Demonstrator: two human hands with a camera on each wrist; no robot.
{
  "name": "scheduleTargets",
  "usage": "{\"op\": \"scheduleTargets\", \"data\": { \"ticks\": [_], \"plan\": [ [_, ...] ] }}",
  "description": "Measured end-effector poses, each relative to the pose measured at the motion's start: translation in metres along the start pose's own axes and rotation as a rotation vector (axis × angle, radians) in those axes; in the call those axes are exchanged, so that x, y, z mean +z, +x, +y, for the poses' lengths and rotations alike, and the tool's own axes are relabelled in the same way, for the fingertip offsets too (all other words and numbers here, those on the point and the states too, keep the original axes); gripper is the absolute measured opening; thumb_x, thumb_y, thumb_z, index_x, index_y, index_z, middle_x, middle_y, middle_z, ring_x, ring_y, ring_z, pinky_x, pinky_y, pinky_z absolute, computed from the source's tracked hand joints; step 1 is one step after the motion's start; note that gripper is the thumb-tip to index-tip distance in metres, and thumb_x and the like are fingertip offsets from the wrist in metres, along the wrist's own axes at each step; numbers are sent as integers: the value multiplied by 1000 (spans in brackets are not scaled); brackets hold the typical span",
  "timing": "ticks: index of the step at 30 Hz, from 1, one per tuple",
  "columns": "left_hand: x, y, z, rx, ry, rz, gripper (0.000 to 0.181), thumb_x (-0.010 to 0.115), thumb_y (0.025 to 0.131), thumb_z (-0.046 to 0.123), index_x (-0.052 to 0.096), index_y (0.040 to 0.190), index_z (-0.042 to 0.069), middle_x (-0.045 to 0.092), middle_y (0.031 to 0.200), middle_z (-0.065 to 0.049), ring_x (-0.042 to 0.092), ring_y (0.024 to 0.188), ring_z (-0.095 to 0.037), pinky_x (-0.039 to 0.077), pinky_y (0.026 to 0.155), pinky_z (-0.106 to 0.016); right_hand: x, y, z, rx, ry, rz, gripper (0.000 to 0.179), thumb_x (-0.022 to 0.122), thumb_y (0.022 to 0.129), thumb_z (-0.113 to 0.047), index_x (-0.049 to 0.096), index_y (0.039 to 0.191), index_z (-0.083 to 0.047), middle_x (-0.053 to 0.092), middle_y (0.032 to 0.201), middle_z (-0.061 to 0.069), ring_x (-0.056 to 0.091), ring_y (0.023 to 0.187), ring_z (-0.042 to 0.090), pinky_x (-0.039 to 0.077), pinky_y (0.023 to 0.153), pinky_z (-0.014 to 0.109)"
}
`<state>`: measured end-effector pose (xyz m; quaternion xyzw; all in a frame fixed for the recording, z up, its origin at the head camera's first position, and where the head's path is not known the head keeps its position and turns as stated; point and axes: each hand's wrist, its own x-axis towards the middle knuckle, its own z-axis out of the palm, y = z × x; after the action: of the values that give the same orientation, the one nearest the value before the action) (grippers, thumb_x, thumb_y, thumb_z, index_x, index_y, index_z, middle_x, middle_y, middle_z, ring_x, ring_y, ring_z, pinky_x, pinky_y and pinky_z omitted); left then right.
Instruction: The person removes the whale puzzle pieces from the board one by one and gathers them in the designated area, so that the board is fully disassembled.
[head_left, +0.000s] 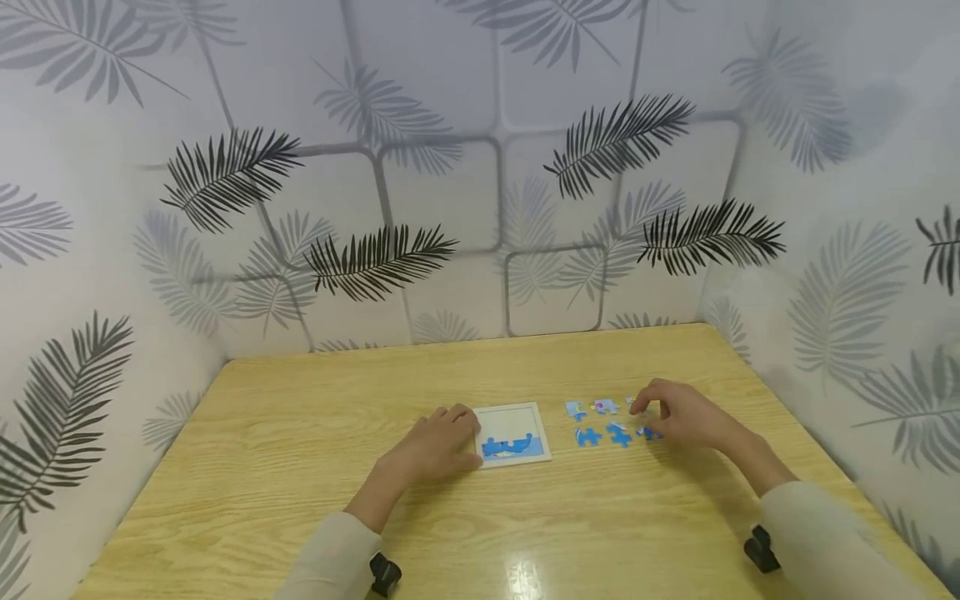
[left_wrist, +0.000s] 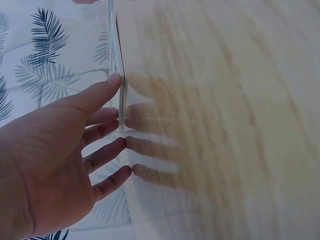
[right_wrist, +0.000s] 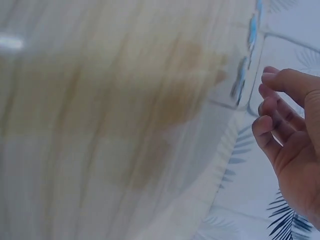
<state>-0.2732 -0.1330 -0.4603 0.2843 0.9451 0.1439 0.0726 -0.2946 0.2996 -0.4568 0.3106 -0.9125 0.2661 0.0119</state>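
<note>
A white-rimmed jigsaw tray (head_left: 546,433) lies on the table, with joined blue pieces (head_left: 513,447) along its lower part and a pale bare upper part. My left hand (head_left: 431,446) rests at the tray's left side, fingers spread and fingertips at its edge; the left wrist view shows the thumb (left_wrist: 102,95) by the thin rim. To the tray's right, loose jigsaw pieces (head_left: 618,434) lie in two rows. Over the rightmost ones hovers my right hand (head_left: 690,417), partly covering them. Its fingers (right_wrist: 270,105) are loosely bent, and nothing shows between them and the thumb.
The wood-grain table (head_left: 337,400) reaches back to a wall (head_left: 450,183) covered in leaf-patterned sheeting, which also runs along both sides. A black wrist mount (head_left: 386,575) sits under the left sleeve, another (head_left: 762,548) under the right.
</note>
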Motion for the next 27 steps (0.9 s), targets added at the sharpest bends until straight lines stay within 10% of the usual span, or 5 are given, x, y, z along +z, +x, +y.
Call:
{"op": "scheduleTargets", "data": {
  "ticks": [16,27],
  "plan": [
    [1,-2,2,-11,-36,-1,47,73,97,39,61,133,12,49,154,-10,44,139,-36,35,112,-66,62,84,-90,-92,173,-120,35,72,94,-1,68,128,-5,70,114,14,51,64,5,49,60,24],
    [1,-2,1,-22,-15,0,50,74,96,43,60,135,14,49,153,-9,44,142,-37,35,112,-68,99,109,-128,-109,150,-251,39,76,91,0,66,129,-2,70,114,14,65,81,13,55,74,27]
  ]
}}
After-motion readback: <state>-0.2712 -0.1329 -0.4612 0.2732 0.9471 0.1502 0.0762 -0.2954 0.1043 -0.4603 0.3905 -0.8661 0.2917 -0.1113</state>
